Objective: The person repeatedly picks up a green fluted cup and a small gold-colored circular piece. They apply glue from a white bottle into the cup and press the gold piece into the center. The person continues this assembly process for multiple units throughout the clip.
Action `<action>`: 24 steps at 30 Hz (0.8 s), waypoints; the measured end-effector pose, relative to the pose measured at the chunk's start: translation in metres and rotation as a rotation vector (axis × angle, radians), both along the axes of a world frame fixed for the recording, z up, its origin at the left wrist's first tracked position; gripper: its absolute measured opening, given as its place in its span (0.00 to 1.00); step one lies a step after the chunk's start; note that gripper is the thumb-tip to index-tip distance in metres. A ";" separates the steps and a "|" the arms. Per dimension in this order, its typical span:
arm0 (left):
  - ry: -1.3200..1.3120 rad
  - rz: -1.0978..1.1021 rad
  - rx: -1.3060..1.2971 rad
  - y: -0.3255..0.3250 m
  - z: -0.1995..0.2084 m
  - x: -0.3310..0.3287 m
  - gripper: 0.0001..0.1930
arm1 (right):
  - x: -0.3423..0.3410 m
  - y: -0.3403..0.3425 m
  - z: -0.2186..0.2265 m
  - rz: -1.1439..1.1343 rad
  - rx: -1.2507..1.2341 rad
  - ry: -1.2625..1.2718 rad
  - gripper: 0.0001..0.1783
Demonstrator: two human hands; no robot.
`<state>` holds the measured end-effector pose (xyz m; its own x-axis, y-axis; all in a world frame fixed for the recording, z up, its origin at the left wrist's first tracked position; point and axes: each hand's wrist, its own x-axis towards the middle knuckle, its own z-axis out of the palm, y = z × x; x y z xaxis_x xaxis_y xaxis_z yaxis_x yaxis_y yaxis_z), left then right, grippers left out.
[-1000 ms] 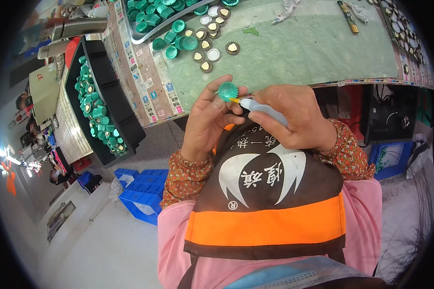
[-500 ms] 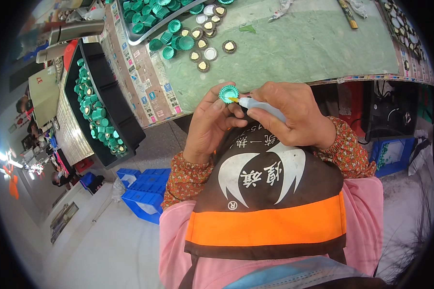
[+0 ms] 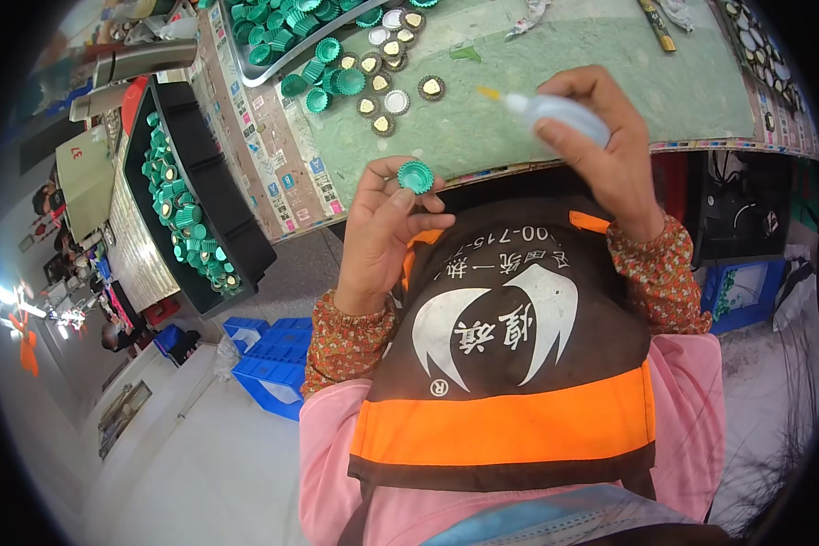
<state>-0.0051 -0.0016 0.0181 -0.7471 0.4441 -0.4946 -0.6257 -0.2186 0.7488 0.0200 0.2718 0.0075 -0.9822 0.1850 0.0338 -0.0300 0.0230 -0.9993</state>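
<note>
Between the thumb and fingers of my left hand (image 3: 379, 227) is a green fluted cap (image 3: 416, 176), its hollow side turned up. My right hand (image 3: 610, 150) grips a translucent squeeze bottle (image 3: 569, 118) with a yellow nozzle tip (image 3: 490, 93), held over the green table mat, apart from the cap. Beyond my left hand lie several dark fluted discs (image 3: 432, 87) with pale inlays, beside loose green caps (image 3: 350, 82). The bottle is slightly blurred.
A metal tray (image 3: 257, 76) heaped with green caps stands at the far left of the table (image 3: 555, 100). A black bin (image 3: 211, 182) of caps is left of me. Blue crates (image 3: 268, 369) sit on the floor. A yellow-and-black stick (image 3: 657, 25) lies at the far right.
My right hand has lifted the squeeze bottle away from the cap, moving it up and to the right. My left hand, still holding the cap, has shifted slightly left.
</note>
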 end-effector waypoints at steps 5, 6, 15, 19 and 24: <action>0.198 0.019 -0.182 0.002 0.006 -0.003 0.19 | -0.014 0.032 -0.016 -0.135 0.146 0.045 0.14; 0.221 0.024 -0.194 0.003 0.008 -0.004 0.19 | -0.016 0.036 -0.019 -0.149 0.161 0.047 0.14; 0.518 0.043 -0.247 0.006 0.009 -0.010 0.19 | -0.036 0.067 -0.043 -0.282 0.508 0.149 0.15; 0.564 0.087 -0.214 0.004 0.016 -0.014 0.20 | -0.046 0.076 -0.041 -0.295 0.743 0.230 0.16; 0.503 0.114 -0.146 0.001 0.020 -0.020 0.21 | -0.055 0.084 -0.046 -0.304 0.932 0.205 0.15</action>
<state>-0.0251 -0.0002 0.0385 -0.9471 0.3000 -0.1138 -0.1602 -0.1350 0.9778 -0.0346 0.3561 -0.0380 -0.8565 0.2402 0.4568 -0.0628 0.8300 -0.5542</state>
